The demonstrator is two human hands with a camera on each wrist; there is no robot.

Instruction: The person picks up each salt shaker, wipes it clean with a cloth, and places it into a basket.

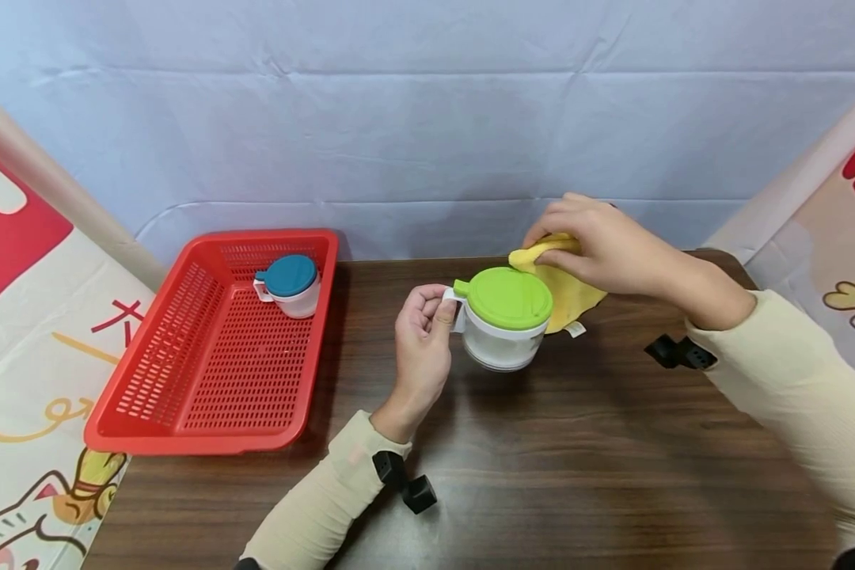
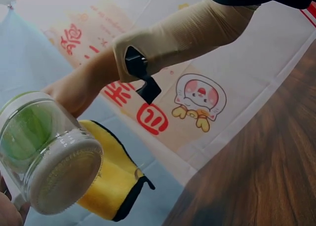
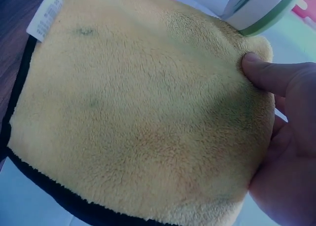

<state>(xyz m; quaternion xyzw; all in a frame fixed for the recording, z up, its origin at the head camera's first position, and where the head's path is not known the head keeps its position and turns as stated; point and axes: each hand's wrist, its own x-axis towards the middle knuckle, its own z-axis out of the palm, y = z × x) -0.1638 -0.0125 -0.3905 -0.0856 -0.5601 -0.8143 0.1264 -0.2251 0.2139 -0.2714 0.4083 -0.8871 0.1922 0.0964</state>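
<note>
A clear seasoning jar [image 1: 504, 340] with a green lid [image 1: 511, 298] is held above the table, its white handle gripped by my left hand [image 1: 424, 336]. The left wrist view shows the jar [image 2: 54, 157] from below, with a ridged base. My right hand [image 1: 591, 241] pinches a yellow cloth [image 1: 568, 293] at the far right side of the lid. In the right wrist view the fuzzy cloth [image 3: 138, 97] hangs spread out, with dark edging and a white tag, and my thumb [image 3: 269, 75] presses its edge beside the jar's rim.
A red plastic basket [image 1: 306, 396] stands on the left of the brown wooden table [image 1: 541, 475]. Inside it, near the back right corner, sits a similar jar with a blue lid [image 1: 291, 275]. A pale blue cloth backdrop [image 1: 427, 142] rises behind the table.
</note>
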